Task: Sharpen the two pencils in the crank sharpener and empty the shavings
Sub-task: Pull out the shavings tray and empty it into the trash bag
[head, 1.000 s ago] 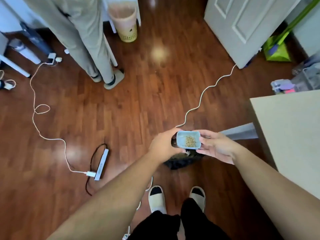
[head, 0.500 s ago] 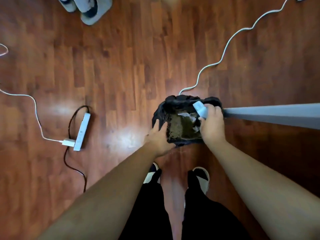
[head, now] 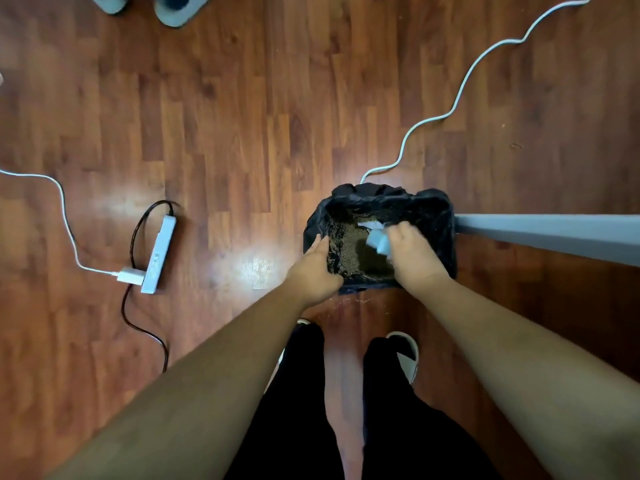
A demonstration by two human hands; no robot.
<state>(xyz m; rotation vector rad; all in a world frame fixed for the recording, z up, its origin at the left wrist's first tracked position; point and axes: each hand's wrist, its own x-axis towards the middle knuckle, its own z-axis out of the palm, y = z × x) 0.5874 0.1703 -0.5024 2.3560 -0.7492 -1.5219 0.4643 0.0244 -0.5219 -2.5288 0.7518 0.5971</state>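
The right hand [head: 414,252], clamped on the pale blue shavings tray [head: 377,241], has dropped deeper into the black-lined bin [head: 436,216] than half a second ago, the tray tipped; emptying looks nearly finished. The left hand [head: 317,268], fingers together, steadies the bin's near-left rim. One tray, one bin, brown shavings [head: 349,251] heaped inside; neither pencil nor sharpener shows. Left of the bin: one power strip [head: 159,252].

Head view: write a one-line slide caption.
Right hand tips the pale blue shavings tray into a black-lined bin while the left hand steadies its rim.
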